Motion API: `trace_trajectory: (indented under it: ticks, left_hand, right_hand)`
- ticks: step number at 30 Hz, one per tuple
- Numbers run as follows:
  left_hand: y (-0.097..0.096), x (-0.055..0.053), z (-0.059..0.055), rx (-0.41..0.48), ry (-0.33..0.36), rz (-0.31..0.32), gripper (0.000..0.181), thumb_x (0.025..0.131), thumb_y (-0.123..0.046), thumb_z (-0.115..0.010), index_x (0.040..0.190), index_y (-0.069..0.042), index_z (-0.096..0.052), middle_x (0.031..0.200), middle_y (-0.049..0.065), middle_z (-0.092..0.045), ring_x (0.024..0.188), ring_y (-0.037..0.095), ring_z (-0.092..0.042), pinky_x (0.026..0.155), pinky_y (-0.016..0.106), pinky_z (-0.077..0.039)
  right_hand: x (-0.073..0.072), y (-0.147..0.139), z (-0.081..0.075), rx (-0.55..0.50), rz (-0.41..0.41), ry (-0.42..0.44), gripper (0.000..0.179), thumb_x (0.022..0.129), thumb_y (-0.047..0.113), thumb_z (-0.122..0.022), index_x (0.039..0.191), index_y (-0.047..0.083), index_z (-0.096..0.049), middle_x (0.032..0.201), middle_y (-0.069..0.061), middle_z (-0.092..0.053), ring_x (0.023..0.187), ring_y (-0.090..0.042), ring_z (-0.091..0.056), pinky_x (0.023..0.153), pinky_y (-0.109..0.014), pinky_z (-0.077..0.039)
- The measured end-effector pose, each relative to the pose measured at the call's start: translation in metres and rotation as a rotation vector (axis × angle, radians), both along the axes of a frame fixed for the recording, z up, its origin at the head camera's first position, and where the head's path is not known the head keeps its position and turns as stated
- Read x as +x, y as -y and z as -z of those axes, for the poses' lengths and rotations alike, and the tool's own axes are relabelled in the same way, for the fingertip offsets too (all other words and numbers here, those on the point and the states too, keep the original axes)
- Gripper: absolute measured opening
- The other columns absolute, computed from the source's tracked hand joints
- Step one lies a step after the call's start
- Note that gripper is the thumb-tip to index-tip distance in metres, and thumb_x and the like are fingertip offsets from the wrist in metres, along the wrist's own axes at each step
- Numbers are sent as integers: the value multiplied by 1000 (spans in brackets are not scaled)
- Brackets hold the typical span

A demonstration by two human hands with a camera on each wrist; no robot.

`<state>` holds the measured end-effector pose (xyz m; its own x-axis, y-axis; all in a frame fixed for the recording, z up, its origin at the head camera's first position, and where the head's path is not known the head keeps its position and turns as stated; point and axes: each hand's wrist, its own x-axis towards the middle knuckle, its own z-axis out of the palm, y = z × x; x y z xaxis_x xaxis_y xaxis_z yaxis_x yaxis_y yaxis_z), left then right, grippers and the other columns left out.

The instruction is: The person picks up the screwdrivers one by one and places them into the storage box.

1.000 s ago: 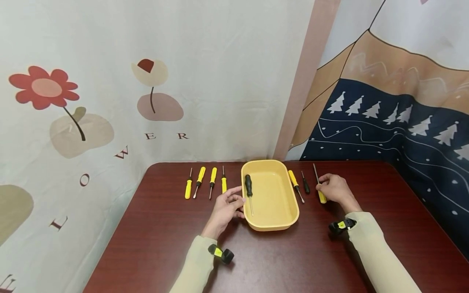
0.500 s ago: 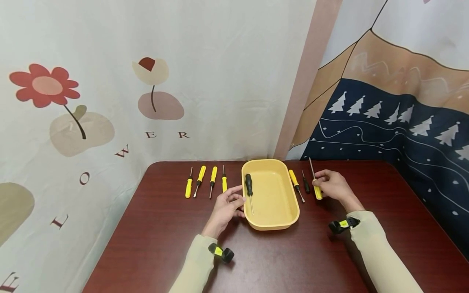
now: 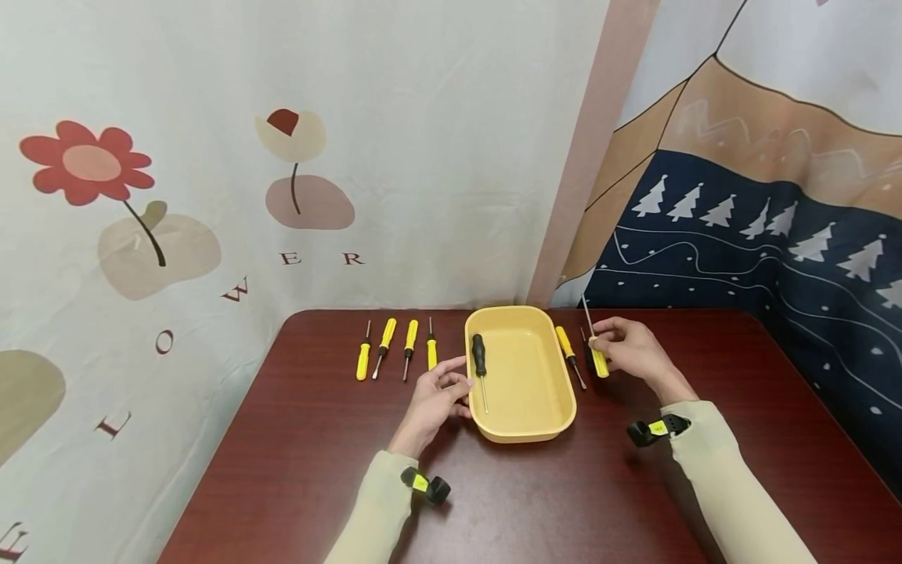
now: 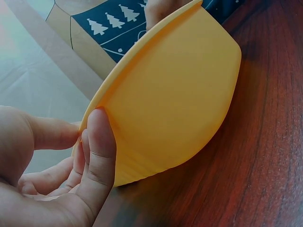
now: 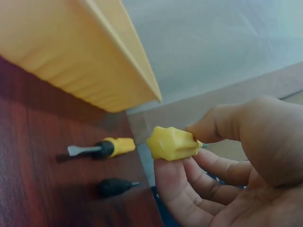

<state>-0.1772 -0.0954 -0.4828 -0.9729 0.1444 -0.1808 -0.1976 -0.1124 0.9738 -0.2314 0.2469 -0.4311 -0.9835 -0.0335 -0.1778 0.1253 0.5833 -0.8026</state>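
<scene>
My right hand [image 3: 637, 354] pinches a yellow-handled screwdriver [image 3: 600, 362] between thumb and fingers, its shaft pointing up and away. In the right wrist view the ribbed handle end [image 5: 163, 144] faces the camera, raised off the table. My left hand [image 3: 433, 399] holds the left side of a yellow plastic tub [image 3: 528, 435], thumb and index finger at its rim, as the left wrist view shows at the tub wall [image 4: 175, 94]. One black-handled screwdriver [image 3: 479, 356] lies inside the tub along its left wall.
On the table [image 3: 521, 501], several yellow-handled screwdrivers [image 3: 362, 360] lie in a row left of the tub. Right of it lie another yellow-and-black screwdriver [image 3: 566, 345] and a small black one [image 5: 113, 187]. A printed curtain [image 3: 437, 157] hangs behind the table's back edge.
My right hand has lifted the yellow-handled screwdriver from the table and moved it left, over the small black screwdriver. The left hand and tub have stayed in place.
</scene>
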Motion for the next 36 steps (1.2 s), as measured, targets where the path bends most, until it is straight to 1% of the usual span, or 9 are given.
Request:
trace_trajectory:
  ticks: [4,11,18,21,29,32,36]
  left_hand:
    - [0,0,1,-6,1,0,52,97,-1,-65,147,-3,-51,95,5,-59,73,15,-59,57,28,-59]
    - [0,0,0,-4,3,0,52,97,-1,-66,147,-3,-51,94,4,-59,73,15,-59,57,27,-59]
    - [0,-1,0,-10,5,-1,53,97,-1,-65,147,-3,-51,93,5,-59,72,15,-59,57,28,-59]
    - [0,-1,0,-11,4,-1,53,97,0,-65,147,-3,-51,93,5,-59,72,15,-59,57,27,-59]
    - [1,-2,1,-15,9,-4,52,97,-2,-66,147,-5,-52,93,4,-60,71,15,-60,57,28,-59]
    - [1,-1,0,-14,8,-3,52,97,-2,-66,147,-5,-52,93,4,-59,72,15,-59,57,28,-59]
    - [0,-1,-1,-15,5,-1,52,97,-2,-66,147,-5,-52,93,4,-60,72,15,-60,57,28,-59]
  right_hand:
    - [1,5,-4,3,-7,-4,43,99,18,-65,135,-2,-56,119,-23,-63,78,-17,-67,71,-34,-66]
    - [2,11,-8,-6,-33,-20,42,98,18,-65,133,-3,-56,118,-23,-63,80,-19,-67,70,-33,-66]
    - [3,19,-12,-9,-50,-43,40,98,18,-66,131,-3,-57,115,-22,-64,79,-18,-67,75,-42,-66]
    - [2,23,-13,-9,-65,-49,40,98,17,-66,131,-4,-57,115,-22,-64,78,-18,-68,76,-43,-66]
    - [0,34,-16,-13,-98,-52,41,99,16,-65,132,-5,-56,114,-22,-65,78,-18,-68,69,-34,-66]
    - [0,39,-16,-18,-110,-52,38,98,15,-65,130,-4,-57,111,-21,-65,74,-18,-68,71,-39,-66]
    - [0,44,-17,-23,-132,-51,38,98,16,-65,129,-4,-58,108,-20,-65,73,-18,-69,73,-43,-66]
